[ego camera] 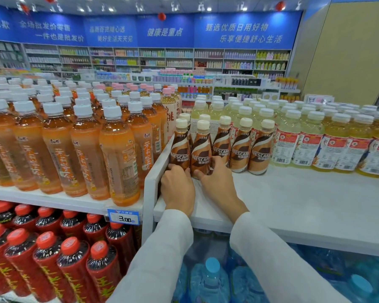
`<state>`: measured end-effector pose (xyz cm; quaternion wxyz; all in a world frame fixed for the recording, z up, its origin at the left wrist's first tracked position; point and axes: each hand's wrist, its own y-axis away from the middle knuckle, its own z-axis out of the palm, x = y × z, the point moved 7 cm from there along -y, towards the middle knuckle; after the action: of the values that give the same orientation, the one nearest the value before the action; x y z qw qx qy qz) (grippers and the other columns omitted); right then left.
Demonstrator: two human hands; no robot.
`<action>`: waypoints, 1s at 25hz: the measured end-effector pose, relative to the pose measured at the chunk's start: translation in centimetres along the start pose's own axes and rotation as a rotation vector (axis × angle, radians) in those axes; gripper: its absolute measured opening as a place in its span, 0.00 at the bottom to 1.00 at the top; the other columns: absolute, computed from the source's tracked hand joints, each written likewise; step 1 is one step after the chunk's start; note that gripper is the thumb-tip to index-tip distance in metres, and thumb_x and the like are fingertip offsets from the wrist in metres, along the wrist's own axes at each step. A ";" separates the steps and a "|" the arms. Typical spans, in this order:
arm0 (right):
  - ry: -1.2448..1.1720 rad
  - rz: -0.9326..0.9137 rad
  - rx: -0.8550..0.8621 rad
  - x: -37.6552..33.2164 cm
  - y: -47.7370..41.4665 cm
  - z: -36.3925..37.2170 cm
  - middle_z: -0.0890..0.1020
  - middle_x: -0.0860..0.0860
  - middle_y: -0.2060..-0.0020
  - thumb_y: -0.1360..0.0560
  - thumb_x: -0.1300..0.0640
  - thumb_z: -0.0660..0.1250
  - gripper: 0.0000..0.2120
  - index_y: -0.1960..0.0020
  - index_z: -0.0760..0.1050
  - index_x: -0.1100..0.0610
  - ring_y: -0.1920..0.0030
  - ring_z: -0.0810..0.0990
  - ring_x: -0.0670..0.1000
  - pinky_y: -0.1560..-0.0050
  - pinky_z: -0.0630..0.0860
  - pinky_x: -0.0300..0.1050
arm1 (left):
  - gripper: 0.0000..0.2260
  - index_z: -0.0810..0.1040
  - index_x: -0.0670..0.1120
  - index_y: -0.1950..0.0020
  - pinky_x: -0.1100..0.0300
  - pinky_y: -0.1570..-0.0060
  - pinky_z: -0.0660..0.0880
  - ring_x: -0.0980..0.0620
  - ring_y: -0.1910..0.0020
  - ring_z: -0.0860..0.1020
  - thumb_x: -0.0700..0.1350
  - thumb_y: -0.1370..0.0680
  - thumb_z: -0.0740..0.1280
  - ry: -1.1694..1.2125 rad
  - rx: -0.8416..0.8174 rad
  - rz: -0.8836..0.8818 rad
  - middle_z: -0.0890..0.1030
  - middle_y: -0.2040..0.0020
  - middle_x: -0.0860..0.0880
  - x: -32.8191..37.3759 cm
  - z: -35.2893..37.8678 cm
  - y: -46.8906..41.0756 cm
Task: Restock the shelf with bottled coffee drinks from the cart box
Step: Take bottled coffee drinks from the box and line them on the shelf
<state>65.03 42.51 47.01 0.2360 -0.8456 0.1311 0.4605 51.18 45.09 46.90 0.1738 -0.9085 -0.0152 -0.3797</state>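
Note:
Several brown Nescafe coffee bottles with cream caps stand in a row on the white shelf. My left hand grips the base of the leftmost coffee bottle beside the shelf's white divider. My right hand grips the base of the second coffee bottle, thumb in front. Three more coffee bottles stand to the right, apart from my hands. The cart box is out of view.
Orange tea bottles crowd the shelf left of the divider. Pale yellow drinks stand right of and behind the coffee. Red bottles and blue water jugs fill the lower shelves. A price tag hangs on the left shelf's edge.

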 end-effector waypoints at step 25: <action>0.065 -0.016 0.038 0.8 -0.5 0.6 0.78 0.51 0.32 0.25 0.48 0.74 0.31 0.27 0.67 0.54 0.32 0.76 0.53 0.33 0.76 0.56 | 0.19 0.74 0.43 0.32 0.51 0.39 0.77 0.43 0.39 0.80 0.51 0.19 0.67 0.106 0.002 -0.033 0.81 0.38 0.44 -0.7 0.5 -0.3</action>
<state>65.25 43.27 46.20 0.2512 -0.8565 0.1407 0.4283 50.96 45.64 46.17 0.1689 -0.8867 -0.0213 -0.4299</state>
